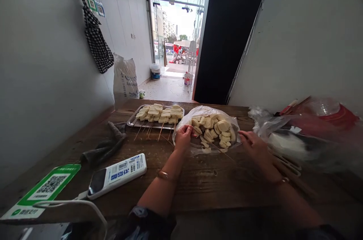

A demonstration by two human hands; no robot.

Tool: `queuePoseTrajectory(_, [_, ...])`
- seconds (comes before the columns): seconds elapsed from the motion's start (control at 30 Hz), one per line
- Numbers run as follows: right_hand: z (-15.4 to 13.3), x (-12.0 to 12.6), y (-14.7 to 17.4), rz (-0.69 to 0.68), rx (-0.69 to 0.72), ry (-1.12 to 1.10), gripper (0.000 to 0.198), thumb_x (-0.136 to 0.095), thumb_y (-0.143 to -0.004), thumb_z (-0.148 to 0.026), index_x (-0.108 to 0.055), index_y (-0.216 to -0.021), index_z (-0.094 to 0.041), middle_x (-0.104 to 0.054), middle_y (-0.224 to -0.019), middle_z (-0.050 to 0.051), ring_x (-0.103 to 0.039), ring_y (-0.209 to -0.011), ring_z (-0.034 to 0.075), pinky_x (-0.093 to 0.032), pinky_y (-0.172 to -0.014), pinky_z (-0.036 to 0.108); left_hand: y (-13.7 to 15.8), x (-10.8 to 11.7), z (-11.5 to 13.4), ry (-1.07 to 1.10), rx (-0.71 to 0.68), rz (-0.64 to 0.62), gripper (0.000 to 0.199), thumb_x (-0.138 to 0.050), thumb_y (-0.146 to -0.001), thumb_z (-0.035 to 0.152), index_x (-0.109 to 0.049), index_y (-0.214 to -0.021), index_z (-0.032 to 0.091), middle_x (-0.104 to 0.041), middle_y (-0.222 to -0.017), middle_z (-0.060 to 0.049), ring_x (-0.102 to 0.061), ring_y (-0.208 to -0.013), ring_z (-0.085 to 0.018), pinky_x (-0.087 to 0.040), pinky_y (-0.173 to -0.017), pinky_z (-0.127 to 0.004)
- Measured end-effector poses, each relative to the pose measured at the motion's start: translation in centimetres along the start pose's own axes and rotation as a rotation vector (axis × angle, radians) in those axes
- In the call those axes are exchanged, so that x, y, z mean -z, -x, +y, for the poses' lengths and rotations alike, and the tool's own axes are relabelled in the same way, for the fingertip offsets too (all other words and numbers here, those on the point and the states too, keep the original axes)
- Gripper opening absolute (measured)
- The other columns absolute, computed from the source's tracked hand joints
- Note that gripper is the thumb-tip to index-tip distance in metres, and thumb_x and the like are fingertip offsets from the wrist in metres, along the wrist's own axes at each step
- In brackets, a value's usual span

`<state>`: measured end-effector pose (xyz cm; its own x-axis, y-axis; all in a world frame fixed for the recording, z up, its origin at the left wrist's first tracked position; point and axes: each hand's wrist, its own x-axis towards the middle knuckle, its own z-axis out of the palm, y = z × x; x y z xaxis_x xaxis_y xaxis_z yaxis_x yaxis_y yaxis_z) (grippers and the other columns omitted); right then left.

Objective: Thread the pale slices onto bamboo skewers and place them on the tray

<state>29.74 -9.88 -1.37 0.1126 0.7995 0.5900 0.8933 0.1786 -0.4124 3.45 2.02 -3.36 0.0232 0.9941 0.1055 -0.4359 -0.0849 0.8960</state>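
Note:
A clear plastic bag (pixel 208 110) lies spread on the wooden table, filled with pale, thick slices (pixel 222 126) that look like tofu or a similar food. My left hand (pixel 183 137) is closed at the bag's left edge, fingertips close to the slices; its exact hold is partly hidden. At the opposite edge, my right hand (pixel 252 144) pinches the plastic. Thin wooden skewers (pixel 217 148) lie slantwise across the front of the bag. Left of it stands a metal tray (pixel 132 122) stacked with skewered slices (pixel 154 111), their sticks pointing toward me.
On the left are a grey cloth (pixel 106 145), a white device with a printed label (pixel 121 173), its cable (pixel 85 203) and a green QR-code card (pixel 51 187). Plastic bags and a red container (pixel 346 119) crowd the right side. An open doorway lies beyond the table (pixel 198 190).

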Motion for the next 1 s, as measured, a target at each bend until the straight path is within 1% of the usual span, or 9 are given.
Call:
queuePoseTrajectory(0.1, [-4.6, -2.6, -0.4, -0.184, 0.048, -0.158, 0.038, -0.045, -0.095, -0.044, -0.069, -0.112, -0.02, -0.07, -0.11, 0.01, -0.064, -0.1, 0.024, -0.048, -0.088, 0.037, 0.0, -0.1, -0.3, -0.041, 0.04, -0.046, 0.031, -0.076, -0.061, 0.041, -0.06, -0.066, 0.015, -0.056, -0.056, 0.002, -0.051, -0.049, -0.01, -0.052, -0.053, -0.027])
queuePoseTrajectory(0.2, [-6.9, -5.4, -0.4, -0.32, 0.004, -0.269, 0.034, -0.052, -0.091, -0.041, -0.071, -0.108, -0.02, -0.072, -0.105, 0.01, -0.065, -0.093, 0.025, -0.048, -0.084, 0.037, 0.1, -0.1, -0.6, -0.083, 0.064, -0.074, 0.031, -0.076, -0.061, 0.041, -0.061, -0.066, 0.015, -0.056, -0.055, 0.002, -0.051, -0.048, -0.01, -0.052, -0.052, -0.027])
queuePoseTrajectory(0.33, [-7.2, -8.1, -1.0, -0.395, -0.063, -0.458, 0.028, -0.055, -0.088, -0.036, -0.075, -0.092, -0.017, -0.076, -0.087, 0.007, -0.066, -0.08, 0.022, -0.048, -0.074, 0.032, 0.1, 0.1, -0.8, -0.129, 0.067, -0.068, 0.029, -0.074, -0.063, 0.042, -0.061, -0.066, 0.016, -0.055, -0.054, 0.004, -0.05, -0.045, -0.009, -0.05, -0.05, -0.026])
queuePoseTrajectory(0.43, [-6.3, -8.8, -1.9, -0.47, -0.064, -0.531, 0.031, -0.058, -0.085, -0.041, -0.076, -0.082, -0.015, -0.073, -0.07, 0.003, -0.063, -0.065, 0.018, -0.046, -0.06, 0.026, 0.0, 0.4, -0.8, -0.169, 0.063, -0.06, 0.027, -0.073, -0.064, 0.041, -0.062, -0.065, 0.016, -0.057, -0.054, 0.003, -0.05, -0.045, -0.009, -0.048, -0.049, -0.024])
queuePoseTrajectory(0.5, [-5.6, -8.9, -2.3, -0.503, -0.061, -0.567, 0.033, -0.06, -0.084, -0.042, -0.076, -0.079, -0.015, -0.072, -0.068, 0.002, -0.062, -0.063, 0.016, -0.044, -0.058, 0.025, 0.0, 0.4, -0.8, -0.201, 0.062, -0.058, 0.026, -0.073, -0.063, 0.04, -0.063, -0.065, 0.016, -0.059, -0.053, 0.003, -0.05, -0.044, -0.009, -0.047, -0.047, -0.024])
queuePoseTrajectory(0.63, [-4.6, -8.5, -2.3, -0.482, -0.065, -0.566, 0.029, -0.059, -0.084, -0.038, -0.075, -0.078, -0.015, -0.072, -0.069, 0.001, -0.06, -0.064, 0.016, -0.042, -0.059, 0.025, 0.3, 0.2, -1.0, -0.267, 0.066, -0.053, 0.026, -0.073, -0.063, 0.04, -0.063, -0.063, 0.016, -0.06, -0.053, 0.002, -0.05, -0.043, -0.01, -0.044, -0.045, -0.023])
queuePoseTrajectory(0.77, [-3.9, -8.1, -2.3, -0.383, -0.128, -0.543, 0.022, -0.055, -0.081, -0.03, -0.07, -0.073, -0.016, -0.067, -0.063, 0.001, -0.056, -0.059, 0.014, -0.039, -0.058, 0.025, 0.5, 0.2, -1.2, -0.367, 0.076, -0.063, 0.027, -0.072, -0.066, 0.042, -0.062, -0.065, 0.017, -0.06, -0.053, 0.001, -0.048, -0.042, -0.01, -0.038, -0.043, -0.023])
queuePoseTrajectory(0.87, [-3.7, -7.7, -2.7, -0.31, -0.183, -0.558, 0.023, -0.051, -0.083, -0.032, -0.068, -0.078, -0.016, -0.065, -0.064, 0.001, -0.054, -0.059, 0.014, -0.039, -0.057, 0.025, 0.4, 0.4, -1.4, -0.524, 0.044, -0.071, 0.026, -0.069, -0.068, 0.043, -0.061, -0.064, 0.018, -0.058, -0.052, 0.001, -0.044, -0.041, -0.01, -0.032, -0.042, -0.022])
queuePoseTrajectory(1.0, [-3.2, -7.4, -3.2, -0.213, -0.246, -0.649, 0.029, -0.05, -0.081, -0.034, -0.069, -0.091, -0.014, -0.06, -0.061, -0.001, -0.049, -0.055, 0.013, -0.037, -0.052, 0.024, 0.1, 0.7, -1.5, -0.8, -0.076, -0.054, 0.025, -0.065, -0.07, 0.039, -0.061, -0.057, 0.018, -0.054, -0.048, 0.001, -0.043, -0.045, -0.011, -0.029, -0.046, -0.023])
